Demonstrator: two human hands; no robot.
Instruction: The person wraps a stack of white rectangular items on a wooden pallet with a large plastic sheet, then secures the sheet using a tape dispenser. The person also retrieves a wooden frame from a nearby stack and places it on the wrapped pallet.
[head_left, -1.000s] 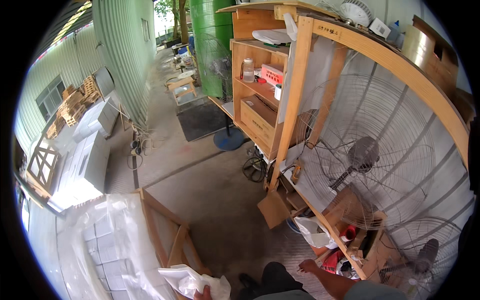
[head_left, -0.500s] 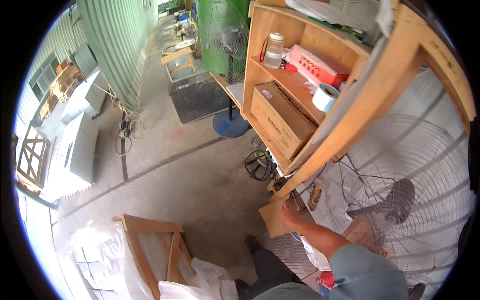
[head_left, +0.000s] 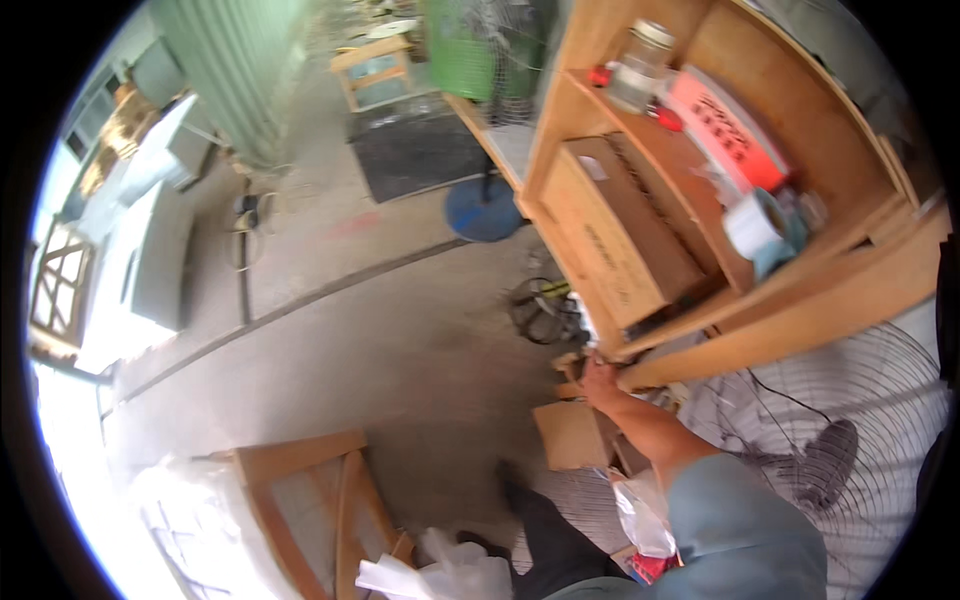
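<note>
My right hand (head_left: 600,380) reaches to the lower front corner of a wooden shelf unit (head_left: 660,372). It is at the corner, beside small wood pieces (head_left: 568,378); blur hides whether its fingers close on anything. Just below the hand stands an open cardboard box (head_left: 572,436), one flap folded out. My left hand is outside the picture. On the shelves are a long brown carton (head_left: 625,235), a lidded clear jar (head_left: 640,70), a red and white box (head_left: 728,125) and a roll of pale tape or labels (head_left: 755,225).
A wire-guarded fan (head_left: 830,465) is at the right. Coiled black cable (head_left: 540,310) lies by the shelf's foot. A wooden frame with plastic wrapping (head_left: 300,450) stands at the lower left. Farther off are a round blue base (head_left: 483,210) and a dark mat (head_left: 415,150).
My right hand has left the cardboard flap and moved up to the shelf's lower corner. The view has shifted, so the shelf looks larger and closer.
</note>
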